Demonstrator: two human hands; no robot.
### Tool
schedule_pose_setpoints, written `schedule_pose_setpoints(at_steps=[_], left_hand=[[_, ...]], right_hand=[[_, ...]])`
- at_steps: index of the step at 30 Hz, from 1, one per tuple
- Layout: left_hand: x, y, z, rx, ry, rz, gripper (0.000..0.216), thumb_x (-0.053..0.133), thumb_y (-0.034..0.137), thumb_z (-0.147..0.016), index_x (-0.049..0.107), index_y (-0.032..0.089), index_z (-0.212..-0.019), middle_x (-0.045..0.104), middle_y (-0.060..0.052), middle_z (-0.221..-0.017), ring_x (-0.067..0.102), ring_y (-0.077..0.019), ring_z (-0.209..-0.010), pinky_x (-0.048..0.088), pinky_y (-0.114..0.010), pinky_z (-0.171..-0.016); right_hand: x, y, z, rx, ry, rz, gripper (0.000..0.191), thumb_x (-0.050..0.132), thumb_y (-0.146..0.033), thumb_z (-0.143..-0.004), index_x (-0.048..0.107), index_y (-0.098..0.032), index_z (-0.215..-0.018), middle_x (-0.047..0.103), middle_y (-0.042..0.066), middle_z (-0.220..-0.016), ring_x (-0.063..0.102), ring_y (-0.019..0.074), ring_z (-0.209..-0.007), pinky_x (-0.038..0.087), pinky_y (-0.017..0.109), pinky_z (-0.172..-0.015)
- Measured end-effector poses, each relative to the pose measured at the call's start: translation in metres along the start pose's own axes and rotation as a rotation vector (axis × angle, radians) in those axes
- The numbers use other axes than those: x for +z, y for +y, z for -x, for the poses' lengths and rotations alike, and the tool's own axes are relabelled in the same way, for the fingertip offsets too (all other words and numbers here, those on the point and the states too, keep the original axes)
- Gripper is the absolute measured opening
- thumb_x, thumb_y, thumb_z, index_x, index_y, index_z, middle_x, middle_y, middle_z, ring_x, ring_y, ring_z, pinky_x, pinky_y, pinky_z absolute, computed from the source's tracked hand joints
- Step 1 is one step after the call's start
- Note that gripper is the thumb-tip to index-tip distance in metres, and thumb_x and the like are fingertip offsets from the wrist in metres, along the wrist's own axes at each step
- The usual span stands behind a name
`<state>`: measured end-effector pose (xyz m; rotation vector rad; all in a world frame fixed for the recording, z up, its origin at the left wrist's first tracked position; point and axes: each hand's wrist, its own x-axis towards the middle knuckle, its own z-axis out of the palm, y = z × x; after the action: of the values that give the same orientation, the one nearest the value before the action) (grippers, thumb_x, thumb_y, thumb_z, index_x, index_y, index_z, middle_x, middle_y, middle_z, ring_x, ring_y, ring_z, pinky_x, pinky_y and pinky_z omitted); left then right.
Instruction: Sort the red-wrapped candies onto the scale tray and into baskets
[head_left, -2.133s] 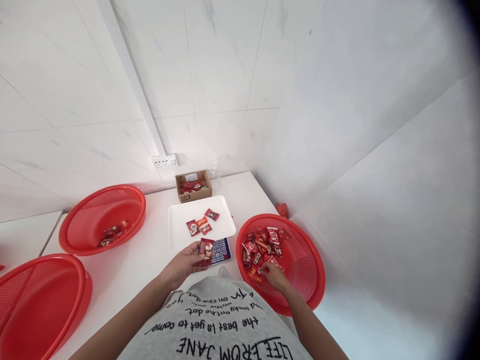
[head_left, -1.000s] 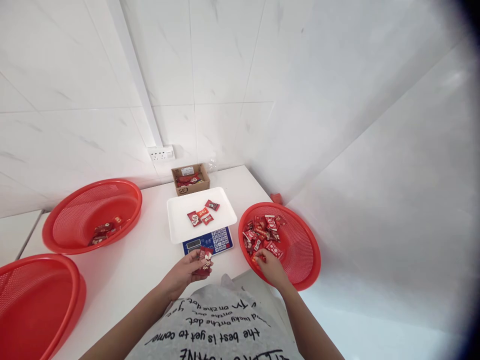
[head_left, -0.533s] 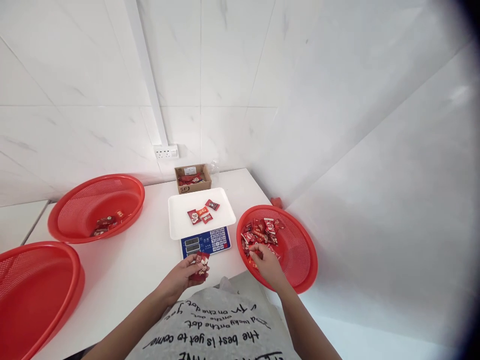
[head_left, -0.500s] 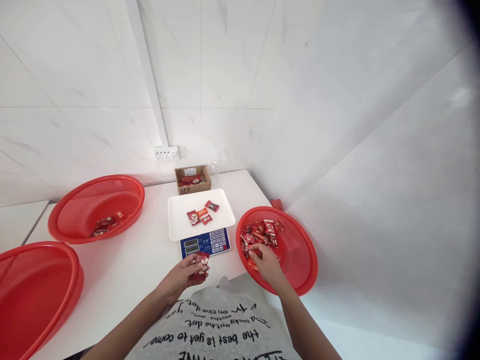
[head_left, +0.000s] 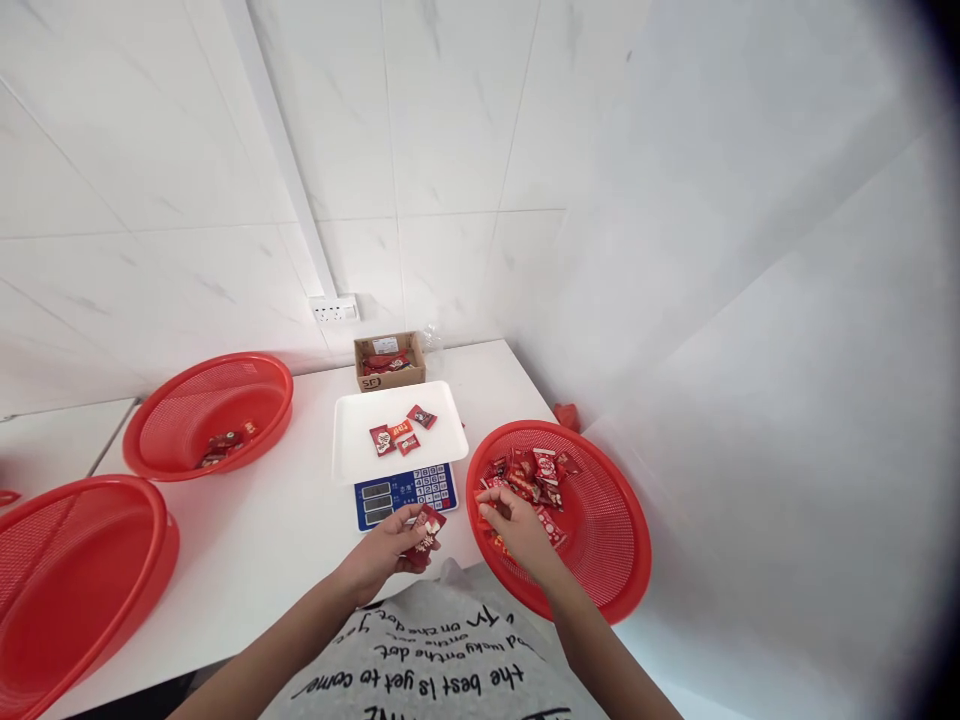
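My left hand (head_left: 386,551) is closed round a small red candy packet (head_left: 424,530), held just in front of the blue keypad of a scale (head_left: 397,493). My right hand (head_left: 514,527) hovers over the left side of a red mesh basket (head_left: 607,575) full of red candy packets (head_left: 536,475); its fingertips are pinched together near the rim, and what they hold is too small to make out. Three red packets (head_left: 397,435) lie on the scale's white tray (head_left: 360,450).
A second red basket (head_left: 187,395) with several packets stands at the back left. A third red basket (head_left: 67,580) sits at the near left. A small cardboard box (head_left: 388,362) stands against the tiled wall under a socket (head_left: 334,309).
My right hand has lifted from the pile and moved left toward the basket's rim. My left hand with its packet has shifted slightly right. The camera has tilted a little.
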<state>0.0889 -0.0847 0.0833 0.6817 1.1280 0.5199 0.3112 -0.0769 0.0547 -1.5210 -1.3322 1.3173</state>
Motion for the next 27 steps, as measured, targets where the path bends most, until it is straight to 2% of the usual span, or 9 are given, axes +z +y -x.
schedule_pose_setpoints(at_steps=[3,7,10,13,16,21,27], left_hand=[[-0.002,0.003,0.002,-0.015,0.027,0.006,0.070,0.070,0.045,-0.072,0.042,0.021,-0.132,0.067,-0.004,-0.082,0.058,-0.0123,-0.065,0.044,-0.028,-0.069],[-0.007,0.004,-0.001,0.001,0.023,-0.008,0.076,0.068,0.044,-0.074,0.035,0.024,-0.138,0.068,-0.003,-0.083,0.058,-0.0129,-0.066,0.044,-0.029,-0.069],[-0.010,0.007,-0.003,-0.008,0.029,-0.039,0.070,0.069,0.046,-0.072,0.040,0.023,-0.132,0.067,-0.003,-0.083,0.058,-0.0128,-0.066,0.044,-0.029,-0.068],[-0.017,0.010,-0.004,0.001,0.008,-0.070,0.054,0.070,0.049,-0.070,0.051,0.019,-0.111,0.067,-0.004,-0.086,0.058,-0.0122,-0.066,0.044,-0.029,-0.068],[-0.027,0.013,-0.004,0.037,-0.037,-0.084,0.046,0.070,0.051,-0.070,0.053,0.018,-0.098,0.067,-0.005,-0.090,0.059,-0.0124,-0.069,0.045,-0.030,-0.071],[-0.039,0.012,-0.002,0.097,-0.085,-0.106,0.040,0.068,0.048,-0.073,0.055,0.020,-0.098,0.064,-0.002,-0.088,0.059,-0.0120,-0.070,0.045,-0.028,-0.069],[-0.031,0.013,0.005,0.085,-0.096,-0.112,0.040,0.069,0.048,-0.073,0.057,0.019,-0.097,0.061,-0.001,-0.084,0.058,-0.0109,-0.067,0.043,-0.027,-0.066]], right_hand=[[0.003,-0.007,0.002,-0.006,-0.001,-0.041,0.020,0.053,-0.035,-0.079,0.063,-0.020,-0.088,0.066,0.005,-0.088,0.060,0.0204,-0.080,0.048,0.033,-0.072],[0.010,-0.010,0.001,0.008,-0.002,-0.083,0.019,0.056,-0.035,-0.078,0.063,-0.020,-0.086,0.065,0.004,-0.083,0.058,0.0191,-0.074,0.046,0.033,-0.069],[0.019,-0.010,-0.001,0.038,-0.010,-0.128,0.020,0.058,-0.036,-0.077,0.063,-0.020,-0.087,0.064,0.003,-0.080,0.057,0.0174,-0.069,0.046,0.032,-0.066],[0.029,-0.016,0.000,0.076,0.010,-0.178,0.022,0.062,-0.038,-0.074,0.062,-0.020,-0.087,0.062,0.002,-0.076,0.056,0.0165,-0.067,0.046,0.030,-0.062],[0.040,-0.026,0.004,0.076,0.033,-0.218,0.026,0.064,-0.038,-0.071,0.063,-0.019,-0.089,0.061,0.001,-0.074,0.055,0.0158,-0.066,0.046,0.030,-0.062],[0.053,-0.037,0.012,0.051,0.070,-0.247,0.028,0.064,-0.038,-0.072,0.063,-0.019,-0.093,0.061,0.001,-0.072,0.054,0.0144,-0.065,0.046,0.030,-0.064],[0.058,-0.044,0.019,0.056,0.058,-0.295,0.028,0.066,-0.039,-0.071,0.063,-0.020,-0.092,0.063,0.003,-0.083,0.055,0.0146,-0.070,0.047,0.029,-0.063]])
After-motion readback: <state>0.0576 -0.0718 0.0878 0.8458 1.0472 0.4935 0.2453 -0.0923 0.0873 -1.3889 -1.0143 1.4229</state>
